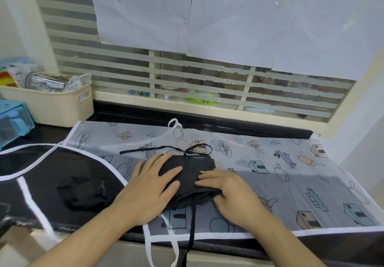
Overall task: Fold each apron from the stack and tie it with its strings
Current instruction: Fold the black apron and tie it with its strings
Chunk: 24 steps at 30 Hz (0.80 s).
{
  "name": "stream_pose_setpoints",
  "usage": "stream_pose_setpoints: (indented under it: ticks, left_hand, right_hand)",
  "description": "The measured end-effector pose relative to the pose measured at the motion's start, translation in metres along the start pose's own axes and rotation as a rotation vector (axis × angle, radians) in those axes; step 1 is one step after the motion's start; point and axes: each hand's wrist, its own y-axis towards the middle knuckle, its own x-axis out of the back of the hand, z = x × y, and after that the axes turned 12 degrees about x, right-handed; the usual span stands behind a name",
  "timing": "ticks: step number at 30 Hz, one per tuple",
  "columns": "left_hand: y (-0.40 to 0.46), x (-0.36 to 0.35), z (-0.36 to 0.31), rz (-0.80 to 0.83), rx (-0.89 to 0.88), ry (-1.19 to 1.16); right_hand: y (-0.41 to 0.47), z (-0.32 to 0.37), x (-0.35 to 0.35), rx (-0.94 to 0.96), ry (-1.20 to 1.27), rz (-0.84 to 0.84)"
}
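A black apron (195,169), folded into a small thick bundle, lies on a translucent white printed apron (291,175) spread over the dark counter. My left hand (153,185) lies flat on the bundle's left half with straight fingers. My right hand (230,190) presses the bundle's right front part, fingertips pointing left. One black string (158,149) trails behind the bundle and loops at the back. Another black string (193,223) hangs over the counter's front edge. A second black bundle (83,194) sits to the left on a black apron with white trim (33,183).
A cream plastic basket (60,106) full of packets stands at the back left. A blue box (12,121) is at the far left edge. A window with striped blinds (187,69) runs behind the counter. White strings (149,246) dangle over the front edge.
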Motion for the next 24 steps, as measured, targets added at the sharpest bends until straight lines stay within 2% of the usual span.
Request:
stream_pose_setpoints:
  ticks: [2, 5, 11, 16, 24]
  left_hand:
    - [-0.006, 0.008, 0.002, -0.013, -0.054, -0.183]
    - [-0.012, 0.016, 0.003, 0.057, -0.085, -0.364]
    - [-0.010, 0.016, 0.000, -0.004, 0.040, -0.361]
    - [0.004, 0.024, -0.004, -0.115, 0.269, -0.437]
    - [0.026, 0.035, -0.012, -0.114, 0.371, -0.414]
  right_hand:
    - [0.002, 0.003, -0.003, -0.140, 0.162, -0.055]
    - [0.007, 0.007, 0.000, -0.293, 0.285, -0.104]
    - [0.025, 0.007, 0.003, -0.448, 0.334, -0.206]
    - [0.033, -0.002, 0.003, -0.519, 0.408, -0.223]
    - [0.045, 0.001, 0.005, -0.569, 0.473, -0.295]
